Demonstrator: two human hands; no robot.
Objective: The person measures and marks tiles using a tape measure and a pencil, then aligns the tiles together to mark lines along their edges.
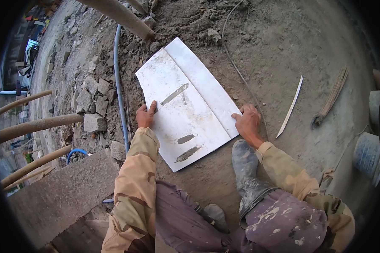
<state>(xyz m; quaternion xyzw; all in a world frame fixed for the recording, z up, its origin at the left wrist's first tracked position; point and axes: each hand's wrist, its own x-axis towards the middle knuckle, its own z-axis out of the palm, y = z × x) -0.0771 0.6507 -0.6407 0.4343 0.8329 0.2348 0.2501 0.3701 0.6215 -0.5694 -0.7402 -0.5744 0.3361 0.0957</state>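
Observation:
A large white board (188, 116) lies on or just above the dirt in front of my boots; the gap cannot be told. Its surface is scuffed, with several grey mortar-like smears. A long straight line divides it from a cleaner white strip (198, 69) on the right, a step or a second sheet. My left hand (146, 114) grips the left edge, thumb on top and fingers mostly hidden. On the opposite edge, near the lower right corner, my right hand (248, 120) is closed with the thumb on top and the fingers curled round the side.
A thin pale strip (290, 107) and a bundle of twigs (331, 97) lie to the right, near a bucket (367, 156). Left are a blue hose (119, 84), broken concrete blocks (94, 122) and wooden poles (38, 128). A cable (232, 59) crosses the ground beyond the board.

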